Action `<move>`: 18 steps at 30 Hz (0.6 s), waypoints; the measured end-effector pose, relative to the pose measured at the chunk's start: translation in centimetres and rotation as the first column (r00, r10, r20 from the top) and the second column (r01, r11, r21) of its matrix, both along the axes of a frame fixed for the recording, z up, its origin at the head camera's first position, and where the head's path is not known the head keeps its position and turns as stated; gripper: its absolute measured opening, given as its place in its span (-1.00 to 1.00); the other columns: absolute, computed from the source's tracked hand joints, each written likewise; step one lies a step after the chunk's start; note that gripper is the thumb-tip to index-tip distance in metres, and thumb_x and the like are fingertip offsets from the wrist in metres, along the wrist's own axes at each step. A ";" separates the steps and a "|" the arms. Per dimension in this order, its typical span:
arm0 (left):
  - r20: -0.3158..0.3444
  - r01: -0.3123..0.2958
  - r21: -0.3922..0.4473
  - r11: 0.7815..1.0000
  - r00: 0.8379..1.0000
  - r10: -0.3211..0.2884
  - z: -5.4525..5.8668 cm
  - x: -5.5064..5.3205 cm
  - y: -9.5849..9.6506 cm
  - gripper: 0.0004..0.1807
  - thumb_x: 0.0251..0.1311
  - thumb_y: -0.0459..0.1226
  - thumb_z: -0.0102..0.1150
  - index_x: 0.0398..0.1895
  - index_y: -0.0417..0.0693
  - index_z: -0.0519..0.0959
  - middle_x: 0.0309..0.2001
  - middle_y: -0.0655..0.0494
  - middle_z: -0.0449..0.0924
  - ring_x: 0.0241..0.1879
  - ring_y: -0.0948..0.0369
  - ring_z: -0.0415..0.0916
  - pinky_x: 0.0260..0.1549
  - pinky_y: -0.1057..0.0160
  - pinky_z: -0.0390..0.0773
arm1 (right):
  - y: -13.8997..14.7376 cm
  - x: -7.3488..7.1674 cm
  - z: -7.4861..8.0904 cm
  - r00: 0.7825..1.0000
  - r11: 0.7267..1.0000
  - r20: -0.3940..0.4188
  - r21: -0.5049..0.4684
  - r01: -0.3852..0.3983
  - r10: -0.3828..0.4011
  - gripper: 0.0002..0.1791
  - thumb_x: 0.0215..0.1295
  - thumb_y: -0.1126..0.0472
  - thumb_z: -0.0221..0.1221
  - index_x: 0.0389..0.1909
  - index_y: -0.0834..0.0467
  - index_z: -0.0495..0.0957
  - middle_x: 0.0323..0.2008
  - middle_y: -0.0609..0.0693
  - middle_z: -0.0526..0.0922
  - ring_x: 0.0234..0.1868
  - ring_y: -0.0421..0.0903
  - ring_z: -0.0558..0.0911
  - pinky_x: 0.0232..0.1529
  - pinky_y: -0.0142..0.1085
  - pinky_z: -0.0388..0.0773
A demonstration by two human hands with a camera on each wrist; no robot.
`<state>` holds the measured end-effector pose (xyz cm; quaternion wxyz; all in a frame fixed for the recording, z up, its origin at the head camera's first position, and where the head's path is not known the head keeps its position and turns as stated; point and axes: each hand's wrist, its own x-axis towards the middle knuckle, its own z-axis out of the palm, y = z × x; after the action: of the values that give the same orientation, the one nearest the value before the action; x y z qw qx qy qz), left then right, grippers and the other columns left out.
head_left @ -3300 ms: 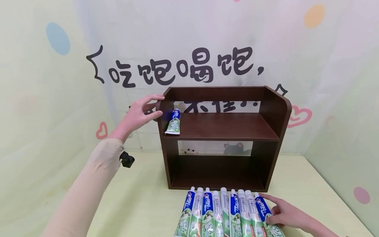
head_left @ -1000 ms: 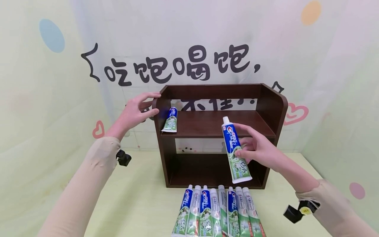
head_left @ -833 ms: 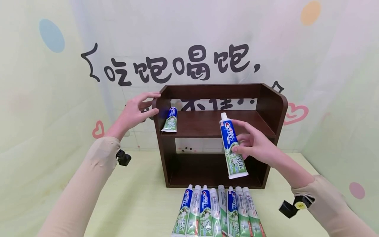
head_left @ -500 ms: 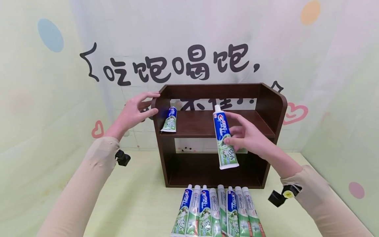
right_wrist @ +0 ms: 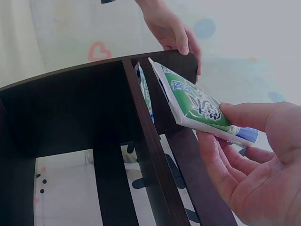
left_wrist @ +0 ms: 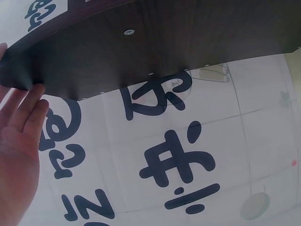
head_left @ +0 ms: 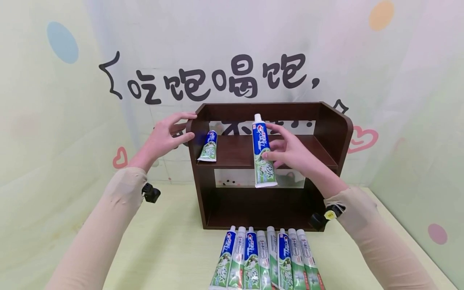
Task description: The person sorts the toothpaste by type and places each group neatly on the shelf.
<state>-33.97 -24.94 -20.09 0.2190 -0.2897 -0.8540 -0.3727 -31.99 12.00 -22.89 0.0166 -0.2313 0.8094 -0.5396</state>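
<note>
A dark brown two-tier shelf (head_left: 275, 205) stands on the table. My left hand (head_left: 164, 135) grips the upper edge of its left side panel, thumb at the front edge and fingers reaching along the outer side. My right hand (head_left: 290, 151) pinches a blue, green and white toothpaste tube (head_left: 264, 155), thumb on its face, cap up. This tube is held upright in front of the upper tier and overlaps its board in the head view. Another matching toothpaste tube (head_left: 209, 146) leans at the left end of the upper tier, its cap toward the back.
Several toothpaste tubes (head_left: 251, 257) lie side by side on the pale table (head_left: 159, 241) before the shelf, caps toward it. Behind is a printed curtain (head_left: 217, 36) with large black characters. Wrist cameras (head_left: 150, 193) sit on both sleeves.
My right hand has lifted the rightmost toothpaste tube from the row and carried it up and leftward to the upper tier, turning it more upright. My left hand keeps its place on the shelf.
</note>
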 end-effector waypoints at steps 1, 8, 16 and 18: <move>-0.001 -0.001 -0.001 1.000 1.000 0.001 0.0 0.0 0.0 -0.48 0.24 -0.31 0.28 0.29 -0.03 0.47 0.38 0.02 0.41 0.25 -0.15 0.52 0.27 -0.05 0.46 | -0.2 -0.2 0.1 1.000 1.000 0.002 -0.008 -0.002 0.002 -0.06 0.24 0.23 0.33 0.52 -0.25 0.03 0.09 0.17 0.62 0.03 0.05 0.69 -0.17 -0.20 0.73; 0.006 0.008 -0.006 1.000 1.000 -0.008 0.0 0.0 0.0 -0.48 0.25 -0.31 0.27 0.29 -0.03 0.47 0.39 0.03 0.40 0.25 -0.14 0.52 0.23 -0.09 0.49 | -1.7 -1.9 0.7 1.000 0.999 0.005 -0.049 0.004 -0.004 -0.07 0.23 0.24 0.33 0.51 -0.23 0.05 0.11 0.21 0.60 0.05 0.08 0.68 -0.18 -0.19 0.74; 0.008 -0.008 -0.007 1.000 1.000 0.008 -0.1 0.0 0.0 -0.48 0.25 -0.29 0.28 0.30 -0.01 0.47 0.38 0.04 0.41 0.24 -0.13 0.53 0.19 0.05 0.55 | -3.5 -4.1 1.0 1.000 0.991 -0.018 -0.131 -0.004 0.001 -0.10 0.25 0.29 0.30 0.50 -0.24 0.07 0.11 0.22 0.61 0.05 0.09 0.67 -0.21 -0.19 0.73; 0.001 -0.011 -0.001 1.000 1.000 0.011 -0.1 0.0 0.0 -0.48 0.25 -0.30 0.28 0.29 0.00 0.48 0.38 0.04 0.42 0.23 -0.13 0.54 0.20 -0.02 0.53 | -3.9 -4.7 1.2 1.000 0.989 -0.030 -0.149 -0.002 -0.003 -0.10 0.25 0.29 0.30 0.49 -0.25 0.08 0.11 0.21 0.61 0.04 0.09 0.67 -0.21 -0.20 0.73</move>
<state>-33.96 -24.93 -20.20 0.2207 -0.2848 -0.8559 -0.3710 -36.66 8.11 -21.69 -0.0130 -0.2397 0.7670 -0.5951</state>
